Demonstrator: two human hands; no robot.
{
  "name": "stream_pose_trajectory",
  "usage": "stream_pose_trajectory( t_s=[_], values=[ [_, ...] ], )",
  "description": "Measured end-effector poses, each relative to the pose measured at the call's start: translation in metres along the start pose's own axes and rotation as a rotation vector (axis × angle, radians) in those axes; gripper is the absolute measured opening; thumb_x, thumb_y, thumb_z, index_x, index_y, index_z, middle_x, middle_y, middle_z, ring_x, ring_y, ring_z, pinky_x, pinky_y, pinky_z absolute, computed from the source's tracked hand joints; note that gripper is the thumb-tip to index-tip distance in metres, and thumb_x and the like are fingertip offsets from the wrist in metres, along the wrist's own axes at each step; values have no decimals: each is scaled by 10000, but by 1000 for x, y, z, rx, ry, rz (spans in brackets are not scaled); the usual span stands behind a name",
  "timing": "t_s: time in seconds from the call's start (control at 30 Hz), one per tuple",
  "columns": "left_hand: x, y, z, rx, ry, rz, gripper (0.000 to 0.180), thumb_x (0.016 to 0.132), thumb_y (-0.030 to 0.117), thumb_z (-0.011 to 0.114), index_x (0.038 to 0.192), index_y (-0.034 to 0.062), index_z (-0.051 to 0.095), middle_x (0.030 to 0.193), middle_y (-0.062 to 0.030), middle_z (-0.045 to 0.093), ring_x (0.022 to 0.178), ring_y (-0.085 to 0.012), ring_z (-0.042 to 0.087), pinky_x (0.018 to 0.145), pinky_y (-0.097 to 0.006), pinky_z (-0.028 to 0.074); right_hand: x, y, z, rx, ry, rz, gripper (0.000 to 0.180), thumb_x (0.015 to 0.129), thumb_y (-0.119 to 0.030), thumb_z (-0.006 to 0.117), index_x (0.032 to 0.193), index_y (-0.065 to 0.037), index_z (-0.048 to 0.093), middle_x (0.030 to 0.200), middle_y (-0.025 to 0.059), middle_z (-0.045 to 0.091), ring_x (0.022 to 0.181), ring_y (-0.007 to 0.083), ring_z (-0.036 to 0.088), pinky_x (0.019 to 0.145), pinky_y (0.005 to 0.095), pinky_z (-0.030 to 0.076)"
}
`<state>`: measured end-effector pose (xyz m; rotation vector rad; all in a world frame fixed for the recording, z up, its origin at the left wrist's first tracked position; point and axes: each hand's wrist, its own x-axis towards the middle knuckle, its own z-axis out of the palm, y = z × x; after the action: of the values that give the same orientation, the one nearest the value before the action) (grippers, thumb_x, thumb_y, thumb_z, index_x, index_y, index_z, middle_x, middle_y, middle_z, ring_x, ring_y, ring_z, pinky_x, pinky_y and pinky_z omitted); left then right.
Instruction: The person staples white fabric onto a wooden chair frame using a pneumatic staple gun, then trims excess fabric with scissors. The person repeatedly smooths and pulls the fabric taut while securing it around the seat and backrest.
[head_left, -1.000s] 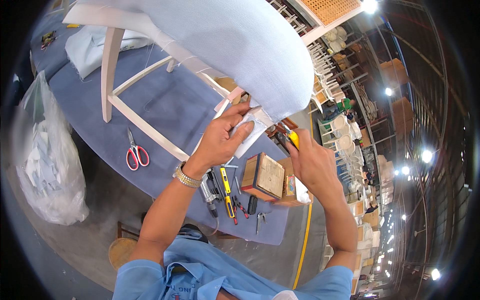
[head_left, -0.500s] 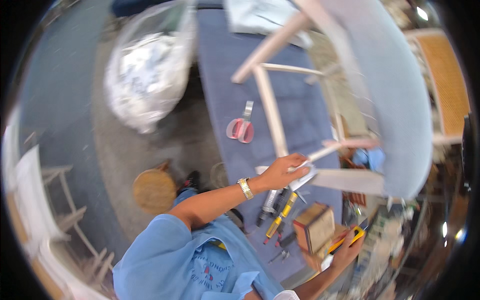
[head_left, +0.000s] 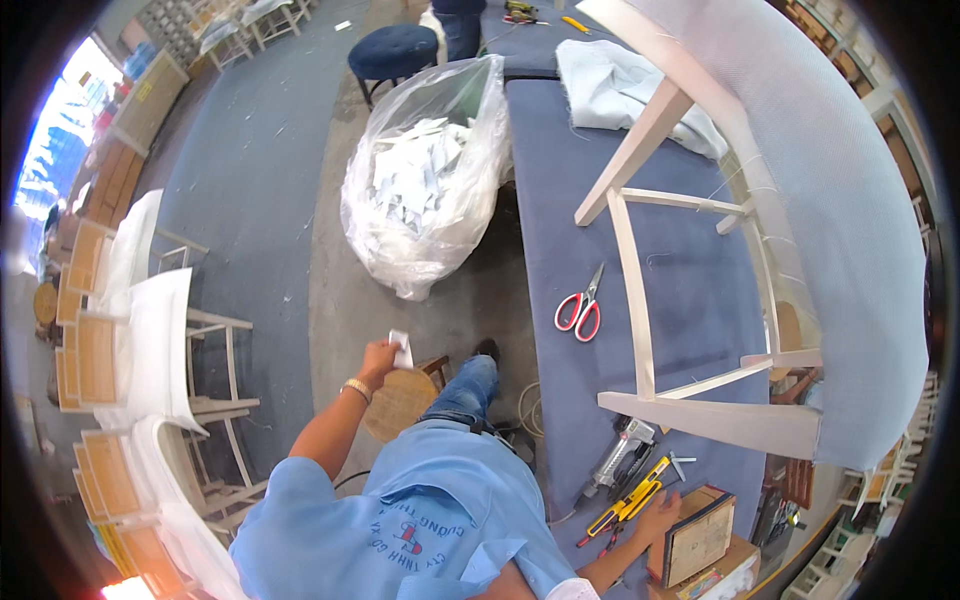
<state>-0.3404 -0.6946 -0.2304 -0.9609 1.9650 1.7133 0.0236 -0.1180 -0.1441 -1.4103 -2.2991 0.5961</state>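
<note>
Item, table (head_left: 650,290), blue-covered: it carried the upturned white chair frame (head_left: 640,300) along its far and right edges, the pale mesh seat (head_left: 850,230) overhanging the right edge.

Item, clear plastic sack (head_left: 430,170) of white offcuts: it stood on the floor against the table's left edge.

Item, our left hand (head_left: 378,358): a second earlier it pressed on the chair seat; now we had swung it off the table and out over the floor, fingers pinched on a small white scrap (head_left: 401,348), between the sack and a round wooden stool (head_left: 398,402). We judged the scrap trimmed waste, bound for the sack.

Item, our right hand (head_left: 660,515): it lay at the table's near edge, touching the yellow-handled tools (head_left: 628,500) beside a staple gun (head_left: 622,462); we could not tell its grip.

Item, red scissors (head_left: 580,305): unmoved, mid-table.
</note>
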Motion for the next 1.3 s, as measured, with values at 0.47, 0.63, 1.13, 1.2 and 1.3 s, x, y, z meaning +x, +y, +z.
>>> stream_pose_trajectory(
  t_s=[0.47,0.63,1.13,1.2,1.3],
  values=[
    [206,340,156,467,38,999,546,958,292,688,1353,-63,560,1279,-232,645,1122,-348,641,977,-419,499,30,-337,-54,1424,593,-59,650,1050,-504,400,1466,-5,414,1414,178,527,1193,327,589,1024,468,511],
    [64,299,257,602,-944,1193,223,965,140,655,1134,5,711,998,-116,734,873,-221,707,791,-329,544,37,-381,-25,1153,1057,40,751,1035,-609,383,1508,-27,362,1411,199,525,1215,340,580,1074,477,470],
    [-39,545,395,128,-1049,1337,421,967,386,693,1080,-19,695,988,-88,685,924,-158,605,868,-326,482,-28,-374,293,-19,152,176,639,794,-141,754,1373,-60,499,1345,175,563,1124,363,625,921,485,541],
    [-20,555,408,175,-1319,1141,426,998,416,622,1054,-1,686,953,-79,675,890,-161,607,837,-311,476,-10,-364,303,-90,61,243,623,747,-139,774,1302,-52,505,1219,169,572,1059,361,651,875,493,547],
    [-19,547,413,75,-1228,1144,482,1015,457,554,1071,-7,672,937,-90,673,864,-183,617,800,-315,488,-7,-367,284,-140,-67,246,420,770,-119,717,1154,-37,568,1111,157,559,961,347,678,806,471,557]
  ],
)
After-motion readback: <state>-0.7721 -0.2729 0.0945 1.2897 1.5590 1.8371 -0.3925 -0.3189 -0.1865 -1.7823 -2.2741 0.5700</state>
